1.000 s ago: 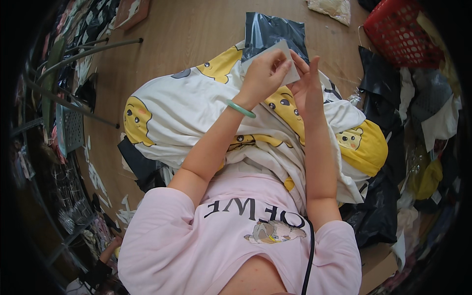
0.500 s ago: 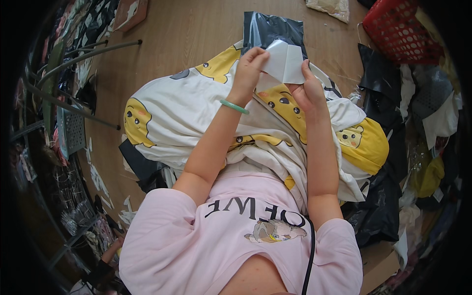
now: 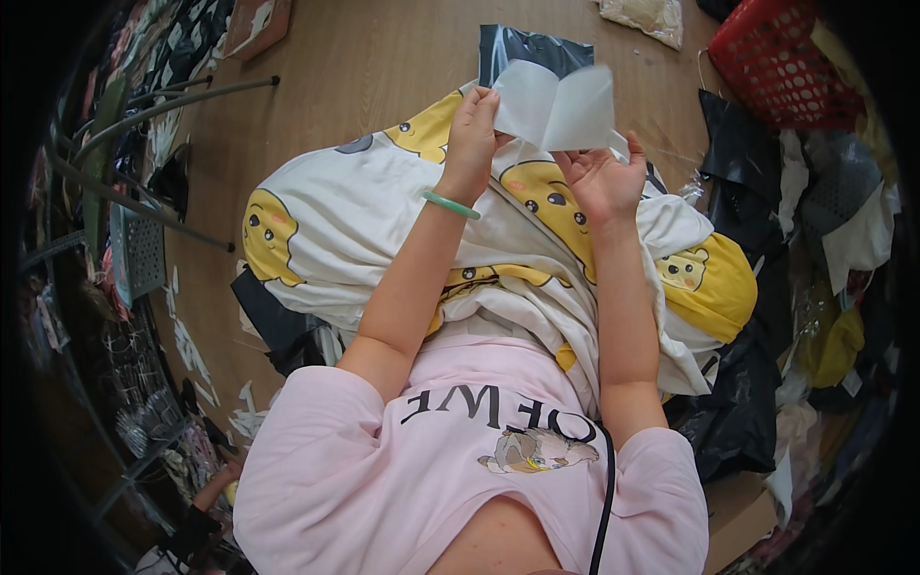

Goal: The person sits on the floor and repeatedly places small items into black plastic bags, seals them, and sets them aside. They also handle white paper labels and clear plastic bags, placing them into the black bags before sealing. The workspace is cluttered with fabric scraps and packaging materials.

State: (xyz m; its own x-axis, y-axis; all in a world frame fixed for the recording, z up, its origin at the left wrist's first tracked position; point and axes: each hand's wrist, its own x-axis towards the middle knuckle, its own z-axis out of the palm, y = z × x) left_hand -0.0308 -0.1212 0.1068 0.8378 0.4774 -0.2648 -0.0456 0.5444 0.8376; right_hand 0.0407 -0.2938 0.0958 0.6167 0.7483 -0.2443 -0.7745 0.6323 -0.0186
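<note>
A white folded sheet of paper [image 3: 522,103], with a crease down its middle, spreads above my lap. Its left edge is pinched in my left hand [image 3: 470,139], which wears a green bangle [image 3: 451,204] on the wrist. Beneath the lower right edge of the sheet, my right hand [image 3: 606,182] turns its palm up with fingers apart; some fingertips are hidden behind the paper. A dark grey plastic mailing bag [image 3: 537,43] lies just beyond the sheet, partly covered by it. White cloth with yellow cartoon figures [image 3: 355,216] covers my legs.
A red perforated basket [image 3: 776,72] stands at the far right, above black plastic bags [image 3: 733,402]. At the left are a metal-legged frame [image 3: 172,115] and a grey basket [image 3: 139,249]. Paper scraps [image 3: 192,350] litter the wooden floor. A clear-wrapped package [image 3: 647,17] lies at the top.
The sheet has been opened out wider and raised a little. My right hand has loosened its grip and turned palm up; my left hand has shifted slightly left.
</note>
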